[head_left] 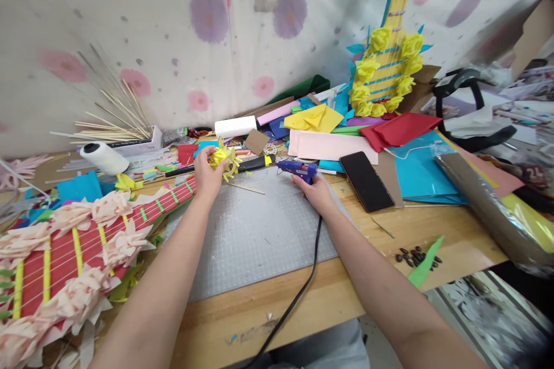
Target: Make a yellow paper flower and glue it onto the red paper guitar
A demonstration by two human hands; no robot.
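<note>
My left hand (pixel 208 172) is closed on a yellow paper flower (pixel 225 160) with fringed edges, held above the far left part of the grey cutting mat (pixel 259 242). My right hand (pixel 318 191) grips a blue glue gun (pixel 305 170), its nozzle pointing left toward the flower with a gap between them. A black cord (pixel 298 294) runs from the gun's handle down over the mat and off the table's front edge. Between the hands, a black-and-yellow tool (pixel 255 163) and a thin wooden stick (pixel 245 188) lie near the mat's far edge.
A red paper guitar (pixel 60 259) with pink flowers lies at left. A yellow-flowered guitar (pixel 385 69) leans at the back. A black phone (pixel 367 180), coloured paper (pixel 415 167), dark beads (pixel 415 256) and a plastic-wrapped roll (pixel 489 207) lie at right. A thread spool (pixel 104 158) stands back left.
</note>
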